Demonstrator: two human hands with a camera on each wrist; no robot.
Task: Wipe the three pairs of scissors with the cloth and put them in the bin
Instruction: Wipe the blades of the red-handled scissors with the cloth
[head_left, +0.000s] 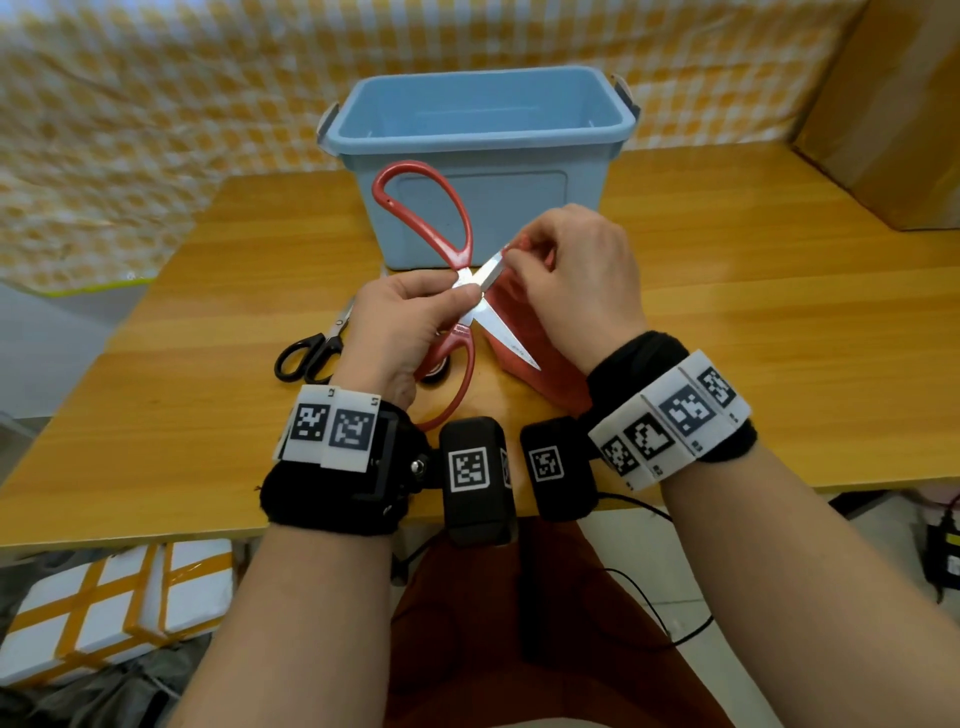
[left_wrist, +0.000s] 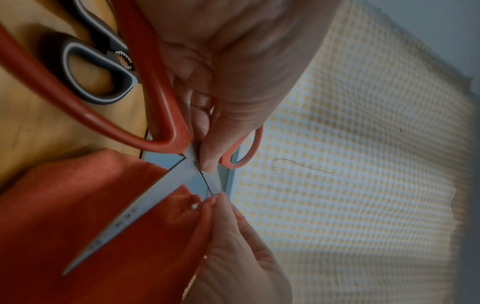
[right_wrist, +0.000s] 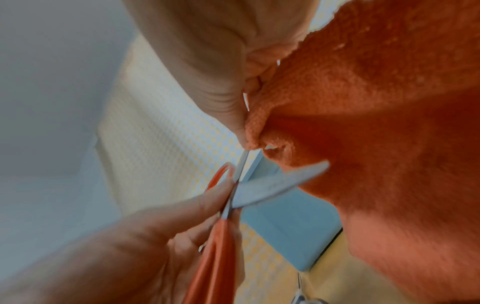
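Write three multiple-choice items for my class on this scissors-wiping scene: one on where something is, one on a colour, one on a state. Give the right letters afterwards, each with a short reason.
1. Where do the black-handled scissors lie?
A. in the bin
B. on the table, by the left hand
C. on the cardboard box

2. What colour is the cloth?
A. red-orange
B. green
C. white

3. How are the blades of the red-handled scissors?
A. closed together
B. spread open in a cross
C. wrapped fully in cloth

Answers:
1 B: in the head view they rest on the wooden table beside the left hand, outside the blue bin.
2 A: the cloth held by the right hand shows red-orange in all three views.
3 B: the two blades cross at the pivot, one running into the cloth, the other pointing toward the person.
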